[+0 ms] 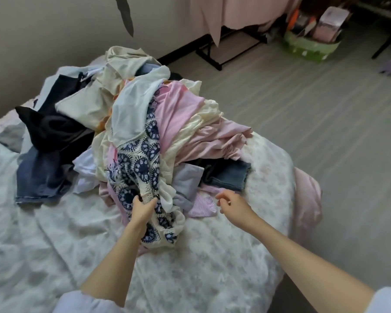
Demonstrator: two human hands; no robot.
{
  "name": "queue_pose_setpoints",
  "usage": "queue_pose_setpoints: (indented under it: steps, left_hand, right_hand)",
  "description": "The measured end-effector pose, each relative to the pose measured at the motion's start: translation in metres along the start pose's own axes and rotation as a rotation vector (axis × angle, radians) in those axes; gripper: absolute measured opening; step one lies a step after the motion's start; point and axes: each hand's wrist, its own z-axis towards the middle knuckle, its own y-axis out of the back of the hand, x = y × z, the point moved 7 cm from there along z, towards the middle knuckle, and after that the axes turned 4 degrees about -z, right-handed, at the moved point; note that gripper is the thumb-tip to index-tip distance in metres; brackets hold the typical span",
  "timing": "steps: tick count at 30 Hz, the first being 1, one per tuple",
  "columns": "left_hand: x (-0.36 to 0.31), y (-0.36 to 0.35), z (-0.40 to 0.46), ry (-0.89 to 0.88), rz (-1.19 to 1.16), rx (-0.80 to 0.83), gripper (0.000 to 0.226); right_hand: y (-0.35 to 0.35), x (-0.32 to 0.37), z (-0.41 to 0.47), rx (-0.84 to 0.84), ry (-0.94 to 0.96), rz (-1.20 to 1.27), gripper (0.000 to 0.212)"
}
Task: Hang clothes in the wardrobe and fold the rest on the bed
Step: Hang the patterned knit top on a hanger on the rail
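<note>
- Left hand (142, 207): fingertips buried in the crochet garment (142, 163).
- Dark hanging object (125, 14), 12 o'clock: cropped by the top edge, unidentifiable.
- Green basket (312, 47), 2 o'clock: contents blurred.

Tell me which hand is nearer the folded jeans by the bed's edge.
Right. The right hand hovers just below the jeans; the left hand grips the crochet top, farther left.

your forearms are bare down to the left hand (142, 207) and right hand (231, 203); short pale lavender-white sleeves (77, 301) end near your elbows.
</note>
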Motion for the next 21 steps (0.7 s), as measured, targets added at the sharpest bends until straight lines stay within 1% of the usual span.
queue_pose_setpoints:
  steps: [1,4,6,8,10,12,13,15,16,17,18,19,20,21]
  left_hand:
    - [-0.002,-0.003,0.004,0.007,-0.022,-0.006,0.06]
    - [-0.024,-0.011,-0.002,-0.04,-0.056,-0.063,0.009]
    - [-0.048,-0.023,-0.015,-0.123,-0.095,-0.03,0.019]
    - [-0.076,-0.039,-0.039,-0.204,-0.182,0.082,0.016]
    - [-0.104,-0.052,-0.074,-0.237,-0.31,0.225,0.012]
    - [-0.127,-0.061,-0.109,-0.243,-0.433,0.341,0.014]
    - [-0.137,-0.064,-0.123,-0.249,-0.485,0.391,0.014]
    - [-0.154,-0.071,-0.152,-0.263,-0.56,0.478,0.008]
    - [-0.161,-0.075,-0.168,-0.27,-0.573,0.514,0.005]
    - [-0.167,-0.08,-0.184,-0.282,-0.571,0.545,0.004]
    - [-0.172,-0.086,-0.2,-0.297,-0.56,0.577,0.004]
    - [-0.176,-0.093,-0.214,-0.32,-0.53,0.599,0.005]
    - [-0.181,-0.1,-0.231,-0.362,-0.485,0.608,0.005]
    - [-0.186,-0.105,-0.244,-0.448,-0.413,0.582,0.007]
  right_hand:
    - [-0.003,-0.001,0.003,0.008,-0.006,0.003,0.027]
    - [-0.011,0.001,0.009,0.046,-0.005,0.007,0.026]
    - [-0.019,0.006,0.006,0.109,0.028,-0.01,0.031]
    - [-0.025,0.016,-0.001,0.165,0.081,0.0,0.051]
    - [-0.025,0.033,-0.008,0.165,0.169,0.083,0.073]
    - [-0.019,0.048,-0.015,0.126,0.226,0.166,0.08]
    - [-0.017,0.05,-0.015,0.094,0.221,0.195,0.076]
    - [-0.001,0.054,-0.022,0.011,0.195,0.264,0.054]
    - [0.009,0.056,-0.028,-0.027,0.221,0.303,0.047]
    - [0.02,0.058,-0.036,-0.059,0.256,0.317,0.044]
    - [0.032,0.058,-0.043,-0.092,0.294,0.331,0.04]
    - [0.044,0.056,-0.052,-0.13,0.3,0.316,0.03]
    - [0.06,0.051,-0.064,-0.177,0.294,0.302,0.016]
    - [0.076,0.043,-0.075,-0.23,0.275,0.276,0.01]
